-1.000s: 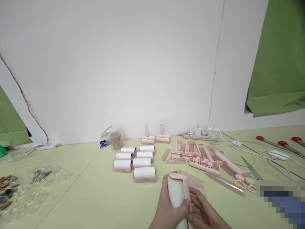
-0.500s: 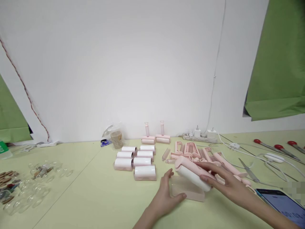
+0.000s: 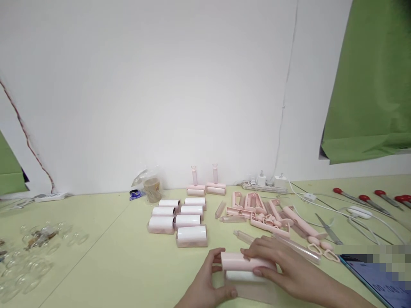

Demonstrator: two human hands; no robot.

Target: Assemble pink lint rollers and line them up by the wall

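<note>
A pink lint roller head with a white roll lies crosswise in a clear pink tray near the table's front edge. My right hand rests on top of the roller, fingers curled over it. At the roller's left end my left hand steadies the tray, thumb along the tray's front. Behind them lie several white rolls in clear trays. Two assembled rollers stand upright at the wall.
A heap of pink handles and frames lies right of the rolls, with a clear tube. Scissors, a power strip, cables, red-handled tools, a phone and clear shells at left.
My right hand has swung the roller from a tilt down flat into the clear tray. My left hand shifted from the tray's left edge to the roller's left end.
</note>
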